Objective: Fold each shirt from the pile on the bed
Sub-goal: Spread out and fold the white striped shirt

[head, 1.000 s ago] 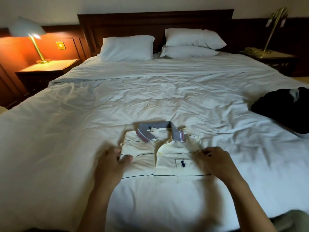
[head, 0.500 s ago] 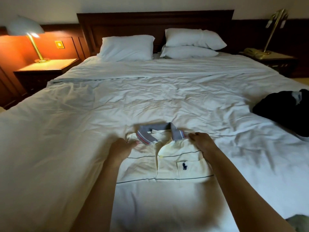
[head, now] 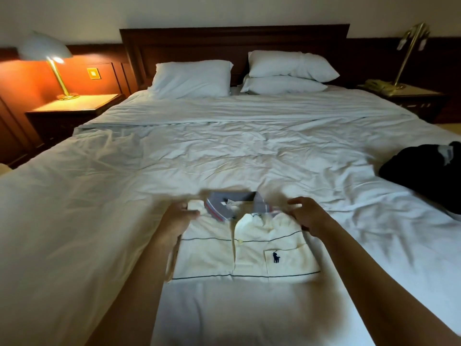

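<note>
At the shirt's left shoulder, the left hand [head: 178,217] is seen with its fingers [head: 190,213] curled over the cloth edge, so that corner is judged to be gripped, though the frame is blurred there. The shirt [head: 249,255] is laid face up on the bed [head: 149,158], directly ahead of the person. Its long axis runs straight away from the body. The collar [head: 237,202] is at the far end and the folded lower edge at the near end. At the shirt's right shoulder, just right of the collar, the right hand [head: 309,217] is set on the cloth with bent fingers. Whether cloth is pinched there cannot be told.

The hands are held apart, one at each side of the collar and level with each other, so neither is nearer to the shirt's far end. The coming move is judged to turn on this: with both shoulders taken evenly, the far end can be drawn back along the long axis or the whole shirt lifted square. Well apart to the right of the shirt, a dark pile [head: 424,176] is left on the bed, nearer the right hand.
</note>
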